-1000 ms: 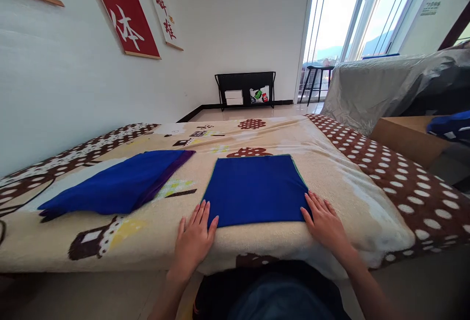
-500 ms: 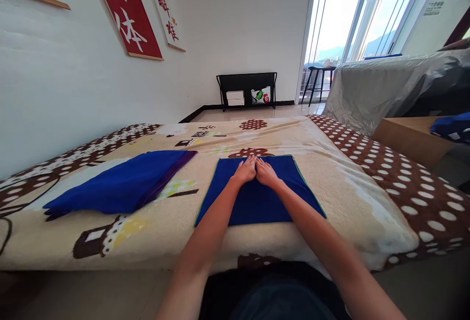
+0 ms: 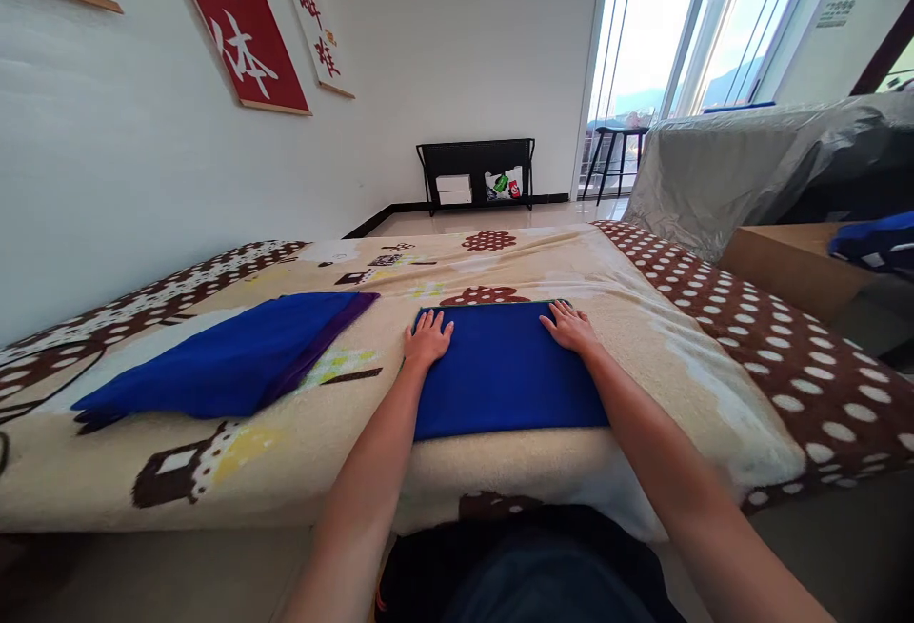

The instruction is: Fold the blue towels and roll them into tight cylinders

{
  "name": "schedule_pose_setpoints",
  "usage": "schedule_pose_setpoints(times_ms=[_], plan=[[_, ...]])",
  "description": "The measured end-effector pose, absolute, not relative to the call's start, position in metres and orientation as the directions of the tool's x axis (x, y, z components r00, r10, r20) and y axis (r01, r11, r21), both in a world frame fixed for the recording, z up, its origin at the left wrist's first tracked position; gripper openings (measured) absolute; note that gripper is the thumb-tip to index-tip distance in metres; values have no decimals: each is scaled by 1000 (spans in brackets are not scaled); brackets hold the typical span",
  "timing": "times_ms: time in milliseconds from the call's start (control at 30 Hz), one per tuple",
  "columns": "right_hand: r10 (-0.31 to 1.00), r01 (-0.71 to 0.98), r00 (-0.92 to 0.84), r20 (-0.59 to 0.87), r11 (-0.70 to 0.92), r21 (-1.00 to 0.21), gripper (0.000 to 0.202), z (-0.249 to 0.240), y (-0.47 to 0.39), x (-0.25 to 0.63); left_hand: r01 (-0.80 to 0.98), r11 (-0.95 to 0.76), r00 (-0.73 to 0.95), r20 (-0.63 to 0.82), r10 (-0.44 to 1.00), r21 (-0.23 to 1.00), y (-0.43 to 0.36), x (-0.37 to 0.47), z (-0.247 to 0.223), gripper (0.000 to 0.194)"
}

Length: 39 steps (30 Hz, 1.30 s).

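Observation:
A blue cloth (image 3: 500,375) with a thin green edge lies flat on the patterned blanket (image 3: 685,394) in front of me. My left hand (image 3: 427,337) rests flat near its far left corner, fingers stretched out. Near the far right corner, my right hand (image 3: 570,325) presses down with its fingers spread. Neither hand grips anything. To the left sits a pile of blue cloth (image 3: 228,356) with a dark purple edge, apart from my hands. My forearms cover parts of the cloth's side edges.
A cardboard box (image 3: 767,256) with dark blue fabric on it stands at the right, beside a plastic-covered piece of furniture (image 3: 706,166). Beyond the bed are a low black rack (image 3: 475,161) and a black stool (image 3: 615,151). A dark cord lies at the far left.
My hands have slid apart from the middle of the cloth's far edge, the left hand to the left corner and the right hand to the right corner. The view has shifted slightly.

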State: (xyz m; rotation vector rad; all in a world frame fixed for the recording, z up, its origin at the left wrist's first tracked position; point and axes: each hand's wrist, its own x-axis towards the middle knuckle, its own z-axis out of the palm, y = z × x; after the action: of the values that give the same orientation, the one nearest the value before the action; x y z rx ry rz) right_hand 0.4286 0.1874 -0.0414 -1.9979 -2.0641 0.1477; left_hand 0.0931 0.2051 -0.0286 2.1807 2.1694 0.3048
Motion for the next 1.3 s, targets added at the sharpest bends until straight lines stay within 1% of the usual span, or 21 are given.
schedule_pose_setpoints(times_ms=[100, 167, 200, 267, 300, 367, 400, 467, 567, 667, 767, 867, 933, 1000, 1067, 1133, 1200, 1300], plan=[[987, 966, -3, 159, 44, -254, 67, -36, 177, 423, 985, -9, -14, 134, 991, 174, 197, 100, -24, 63], [977, 965, -45, 207, 96, -246, 64, -31, 163, 416, 986, -37, 7, 177, 984, 165, 182, 108, -20, 62], [968, 960, -92, 232, 148, -237, 61, -28, 154, 413, 985, -71, 38, 202, 979, 158, 171, 113, -18, 62], [937, 933, -234, 260, 291, -210, 57, -26, 131, 406, 974, -178, 142, 237, 961, 137, 143, 121, -17, 58], [912, 906, -324, 254, 376, -196, 56, -27, 118, 404, 959, -256, 222, 236, 946, 126, 128, 123, -18, 57], [853, 838, -474, 219, 513, -186, 55, -33, 93, 403, 898, -427, 402, 197, 894, 108, 97, 123, -21, 54], [835, 817, -510, 205, 545, -188, 55, -37, 82, 405, 863, -494, 473, 174, 864, 106, 83, 120, -24, 54], [849, 832, -483, 213, 521, -191, 56, -47, 61, 411, 841, -532, 515, 151, 844, 102, 59, 110, -28, 53], [911, 919, -291, 291, 351, -178, 58, -64, 32, 427, 904, -420, 399, 195, 896, 76, 33, 91, -37, 52], [914, 963, -137, 383, 214, -165, 58, -81, 1, 439, 949, -313, 288, 290, 913, 44, 9, 75, -48, 51], [900, 981, -34, 435, 112, -156, 56, -88, -22, 442, 971, -233, 204, 340, 918, 46, -13, 64, -55, 51], [888, 989, 23, 460, 47, -140, 54, -76, -29, 431, 980, -181, 147, 315, 938, 81, -23, 63, -48, 47], [868, 988, -12, 497, 86, -126, 51, -58, -22, 415, 971, -210, 165, 312, 936, 116, -18, 73, -35, 44], [839, 969, -117, 531, 213, -123, 47, -41, -10, 393, 935, -313, 244, 333, 911, 169, -6, 94, -23, 43], [815, 924, -228, 532, 354, -146, 44, -30, 3, 367, 879, -411, 320, 342, 884, 241, 10, 121, -15, 46], [814, 884, -283, 507, 426, -191, 44, -29, 14, 344, 846, -443, 356, 305, 884, 297, 25, 146, -16, 50], [834, 870, -295, 466, 436, -229, 45, -37, 20, 331, 843, -460, 399, 252, 882, 277, 33, 162, -24, 53], [864, 869, -313, 395, 428, -247, 47, -51, 18, 332, 855, -489, 451, 221, 865, 169, 30, 162, -38, 51]])
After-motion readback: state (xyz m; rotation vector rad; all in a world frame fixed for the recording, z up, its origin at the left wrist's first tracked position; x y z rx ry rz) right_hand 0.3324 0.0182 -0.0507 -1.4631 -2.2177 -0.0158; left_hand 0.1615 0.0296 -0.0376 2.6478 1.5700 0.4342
